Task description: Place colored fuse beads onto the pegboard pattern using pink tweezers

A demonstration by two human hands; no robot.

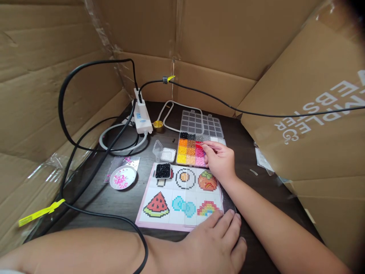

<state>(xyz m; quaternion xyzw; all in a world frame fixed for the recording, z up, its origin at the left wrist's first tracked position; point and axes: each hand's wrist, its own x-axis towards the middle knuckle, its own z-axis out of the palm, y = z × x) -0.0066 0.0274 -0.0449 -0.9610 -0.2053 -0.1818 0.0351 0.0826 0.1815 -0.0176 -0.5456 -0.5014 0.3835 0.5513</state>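
My right hand (221, 160) is closed around a pair of tweezers (210, 146), its tip over the red beads in the compartmented bead box (178, 156). The box holds small beads sorted by colour, and its clear lid (196, 123) lies folded back behind it. My left hand (215, 243) rests flat, fingers stretched out, on the lower right edge of a pattern sheet (168, 224) with pixel pictures. A clear pegboard (199, 217) lies on the sheet's right half, partly under my left fingers. Another pegboard (228, 199) shows dark at the sheet's right.
A small box of black beads (163, 171) stands on the sheet. Behind it is an open box of white beads (167, 154). At left, a white dish (122, 178) of pink beads overlaps a pegboard (114, 163). A power strip (142, 118), black cables (64, 114) and cardboard walls surround the area.
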